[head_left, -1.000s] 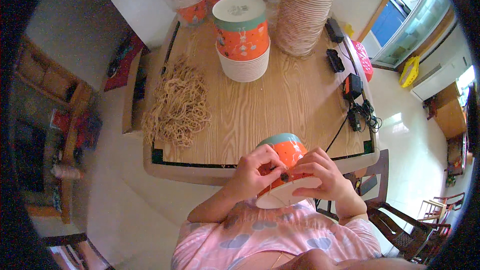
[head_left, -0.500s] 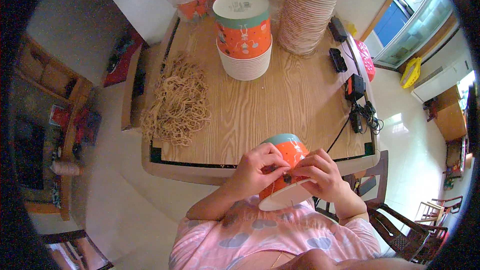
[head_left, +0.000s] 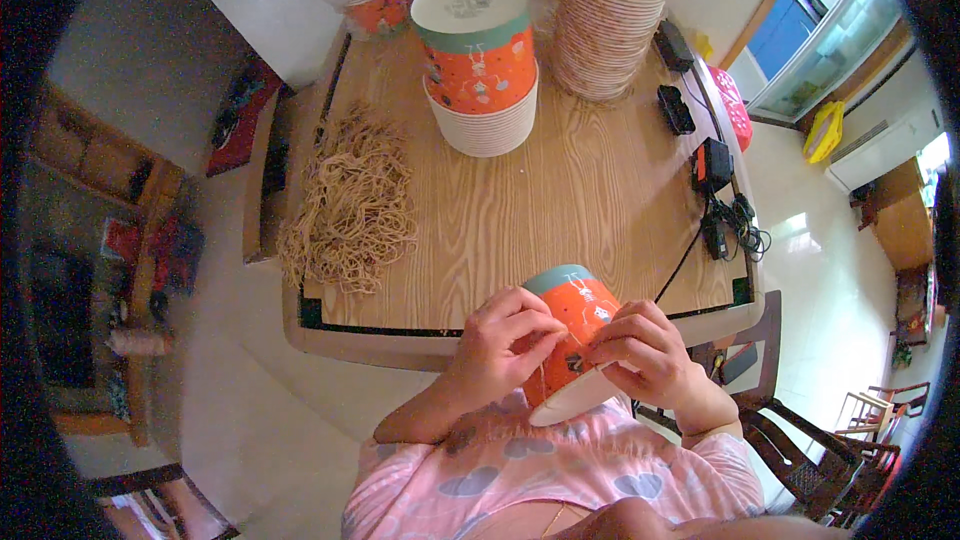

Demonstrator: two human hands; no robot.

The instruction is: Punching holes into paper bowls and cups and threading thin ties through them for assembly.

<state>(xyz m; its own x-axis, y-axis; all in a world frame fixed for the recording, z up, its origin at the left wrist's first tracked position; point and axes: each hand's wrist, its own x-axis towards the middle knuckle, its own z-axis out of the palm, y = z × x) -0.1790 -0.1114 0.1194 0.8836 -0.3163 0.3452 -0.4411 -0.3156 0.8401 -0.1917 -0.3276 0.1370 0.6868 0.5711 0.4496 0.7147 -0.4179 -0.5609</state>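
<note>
Now both hands clenched on one orange paper cup [head_left: 572, 335], tilted on side, held over near table edge above lap. Left hand [head_left: 500, 340] wraps cup's left flank; right hand [head_left: 640, 350] pinches thin rubber band [head_left: 545, 370] against cup wall. Wooden table [head_left: 590, 210] carries pile of rubber bands [head_left: 350, 205] at left, one stack of upside-down cups [head_left: 480, 60] centre, taller stack [head_left: 615, 15] beside it. Black chargers and cables [head_left: 715, 190] along right edge. Pale tiled floor around.
</note>
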